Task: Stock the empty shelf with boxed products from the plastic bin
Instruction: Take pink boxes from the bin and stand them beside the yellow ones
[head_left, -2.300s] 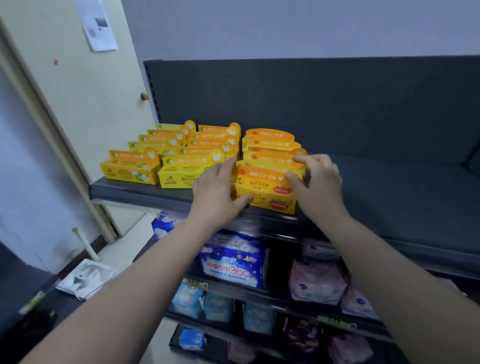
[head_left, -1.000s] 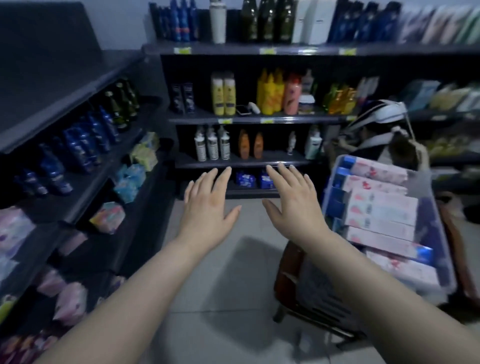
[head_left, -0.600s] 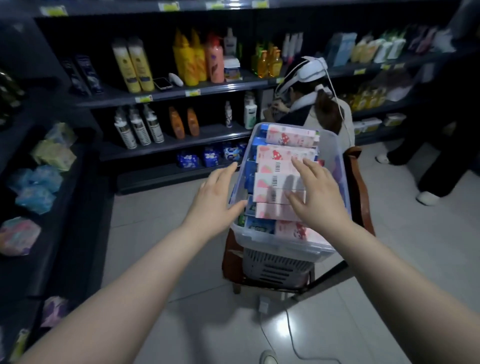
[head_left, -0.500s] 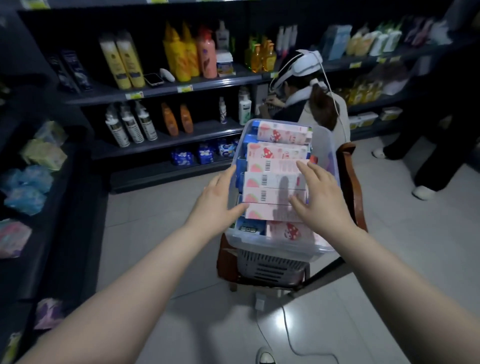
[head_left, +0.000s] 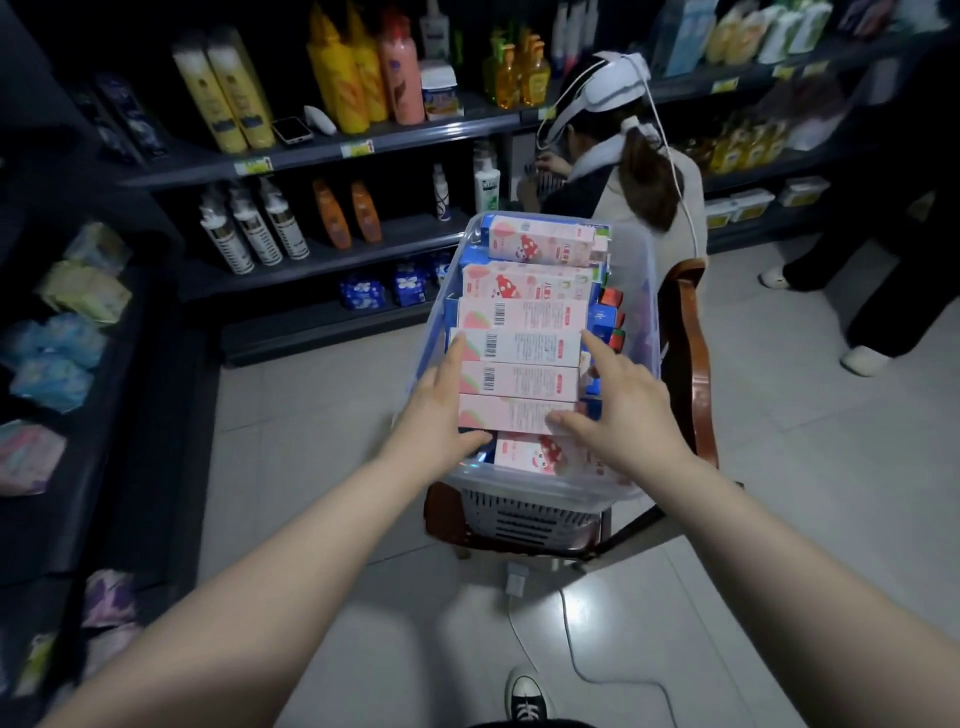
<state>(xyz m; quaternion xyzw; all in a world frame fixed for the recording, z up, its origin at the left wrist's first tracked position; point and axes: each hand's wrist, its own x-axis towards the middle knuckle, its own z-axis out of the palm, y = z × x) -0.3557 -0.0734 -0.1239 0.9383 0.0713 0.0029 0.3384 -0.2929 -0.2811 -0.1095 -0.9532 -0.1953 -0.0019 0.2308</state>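
Both hands, left hand (head_left: 441, 410) and right hand (head_left: 621, 410), are bracketing crosswise pink boxes (head_left: 519, 382) in the plastic bin (head_left: 641, 291), fingers spread open, not yet gripping.

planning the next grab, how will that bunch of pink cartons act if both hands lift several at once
The pink cartons look like stiff, flat-sided card, so squeezing from both ends should hold. They are separate boxes lying side by side, so middle ones may slip out. The left hand and right hand flank them in the plastic bin.
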